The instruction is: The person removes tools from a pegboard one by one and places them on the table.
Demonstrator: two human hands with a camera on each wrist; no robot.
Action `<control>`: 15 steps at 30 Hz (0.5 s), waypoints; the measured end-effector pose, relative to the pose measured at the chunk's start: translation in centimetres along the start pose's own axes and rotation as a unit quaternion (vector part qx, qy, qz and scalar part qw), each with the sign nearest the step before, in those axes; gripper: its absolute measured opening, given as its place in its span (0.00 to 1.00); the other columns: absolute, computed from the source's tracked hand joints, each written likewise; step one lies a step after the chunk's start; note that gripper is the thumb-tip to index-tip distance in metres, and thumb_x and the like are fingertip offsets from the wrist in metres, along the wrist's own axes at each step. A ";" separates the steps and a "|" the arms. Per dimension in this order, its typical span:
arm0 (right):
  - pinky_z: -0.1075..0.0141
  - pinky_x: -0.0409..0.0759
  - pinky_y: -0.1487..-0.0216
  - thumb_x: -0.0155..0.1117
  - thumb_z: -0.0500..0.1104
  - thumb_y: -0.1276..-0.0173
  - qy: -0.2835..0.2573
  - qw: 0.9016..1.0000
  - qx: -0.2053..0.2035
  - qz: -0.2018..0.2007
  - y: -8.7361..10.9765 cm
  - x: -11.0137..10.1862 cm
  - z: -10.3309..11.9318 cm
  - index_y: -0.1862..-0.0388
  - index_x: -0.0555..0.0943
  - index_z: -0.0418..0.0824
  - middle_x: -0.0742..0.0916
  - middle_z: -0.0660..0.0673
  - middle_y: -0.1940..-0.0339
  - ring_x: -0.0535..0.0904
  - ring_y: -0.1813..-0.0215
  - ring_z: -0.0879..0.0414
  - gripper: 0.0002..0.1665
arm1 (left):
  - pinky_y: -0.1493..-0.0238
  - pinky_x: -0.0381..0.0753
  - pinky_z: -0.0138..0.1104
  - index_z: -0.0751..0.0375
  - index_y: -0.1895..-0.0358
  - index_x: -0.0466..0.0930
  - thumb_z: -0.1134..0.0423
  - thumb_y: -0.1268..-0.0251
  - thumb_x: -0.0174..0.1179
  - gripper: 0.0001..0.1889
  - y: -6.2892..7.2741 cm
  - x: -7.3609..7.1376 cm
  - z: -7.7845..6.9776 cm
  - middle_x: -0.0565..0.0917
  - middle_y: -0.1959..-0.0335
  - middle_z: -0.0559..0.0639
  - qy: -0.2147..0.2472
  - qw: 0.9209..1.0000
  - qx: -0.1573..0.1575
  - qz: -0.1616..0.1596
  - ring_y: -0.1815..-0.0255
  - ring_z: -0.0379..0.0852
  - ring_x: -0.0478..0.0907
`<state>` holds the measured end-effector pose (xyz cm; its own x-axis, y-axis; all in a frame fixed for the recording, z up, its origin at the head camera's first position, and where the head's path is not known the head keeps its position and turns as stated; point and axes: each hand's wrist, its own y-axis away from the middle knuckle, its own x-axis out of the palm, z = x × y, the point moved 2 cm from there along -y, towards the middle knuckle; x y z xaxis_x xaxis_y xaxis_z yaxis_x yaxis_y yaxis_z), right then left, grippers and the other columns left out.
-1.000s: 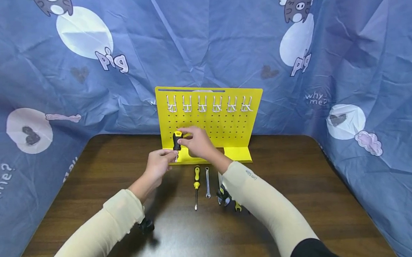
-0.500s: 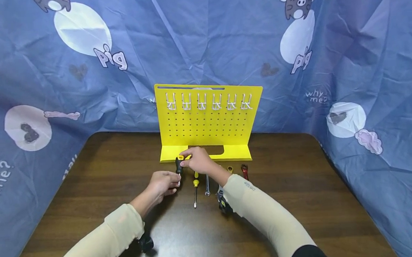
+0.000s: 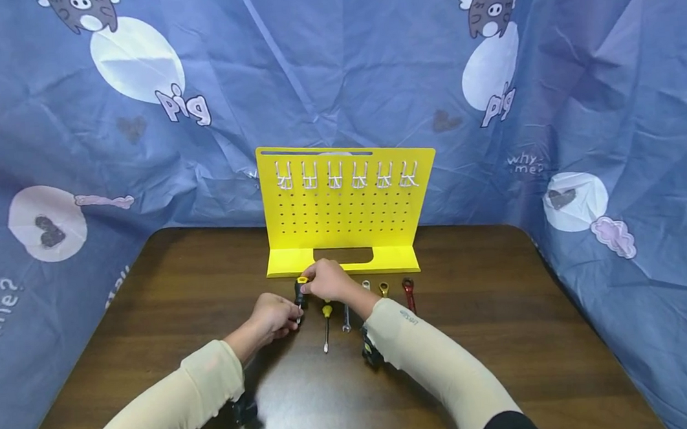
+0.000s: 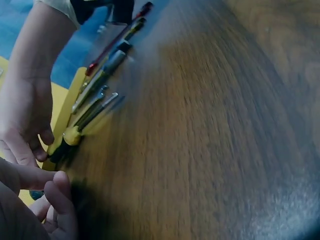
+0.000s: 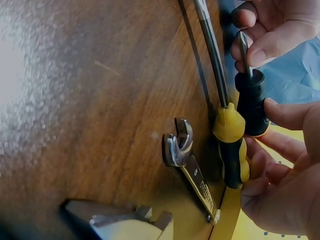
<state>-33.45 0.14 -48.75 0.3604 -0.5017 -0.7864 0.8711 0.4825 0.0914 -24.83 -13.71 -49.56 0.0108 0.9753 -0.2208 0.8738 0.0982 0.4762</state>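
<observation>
A short screwdriver with a black handle and yellow end is held between both hands, at the left end of the tool row. My right hand pinches its handle from the right side. My left hand has thumb and fingers on the bare metal shaft, near the tip. Right beside it lies a longer yellow-and-black screwdriver, its handle partly behind the right hand in the head view. An open-end wrench lies farther right.
A yellow pegboard with several white wire hooks stands behind the hands. Right of the wrench are a tool with metal jaws, a yellow wrench and a red wrench, partly covered by the right sleeve. Blue curtain surrounds the wooden table.
Both hands have brought the short screwdriver down and toward me, from in front of the pegboard's base to low over the table beside the longer screwdriver. The hold looks the same.
</observation>
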 end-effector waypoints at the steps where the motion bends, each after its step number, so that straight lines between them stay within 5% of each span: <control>1: 0.70 0.76 0.67 0.74 0.45 0.35 0.007 1.000 -0.001 0.000 0.0 0.1 0.0 0.52 0.89 0.40 0.90 0.51 0.61 0.79 0.67 0.60 0.15 | 0.84 0.73 0.29 0.73 0.66 0.86 0.75 0.39 0.64 0.03 0.0 0.0 0.0 0.81 0.83 0.50 -0.006 1.000 0.001 -0.002 0.85 0.39 0.75; 8: 0.71 0.72 0.73 0.74 0.45 0.35 0.033 0.999 -0.005 0.001 0.0 -0.1 0.3 0.51 0.89 0.40 0.90 0.51 0.63 0.77 0.74 0.61 0.15 | 0.87 0.70 0.28 0.72 0.69 0.87 0.74 0.41 0.65 0.03 0.0 0.3 -0.1 0.80 0.85 0.50 -0.044 0.999 0.014 -0.015 0.87 0.39 0.74; 15: 0.70 0.76 0.66 0.73 0.45 0.35 0.037 0.999 -0.007 0.004 0.1 -0.2 0.5 0.48 0.88 0.39 0.91 0.47 0.56 0.79 0.69 0.60 0.18 | 0.86 0.73 0.29 0.73 0.69 0.87 0.75 0.41 0.65 0.03 0.1 0.2 -0.3 0.81 0.85 0.51 -0.050 0.999 0.017 -0.014 0.87 0.39 0.74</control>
<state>-33.30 -0.10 -48.28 0.3404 -0.4437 -0.8290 0.8640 0.4955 0.0896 -24.90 -13.50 -49.36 0.0327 0.9475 -0.3182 0.8907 0.1169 0.4394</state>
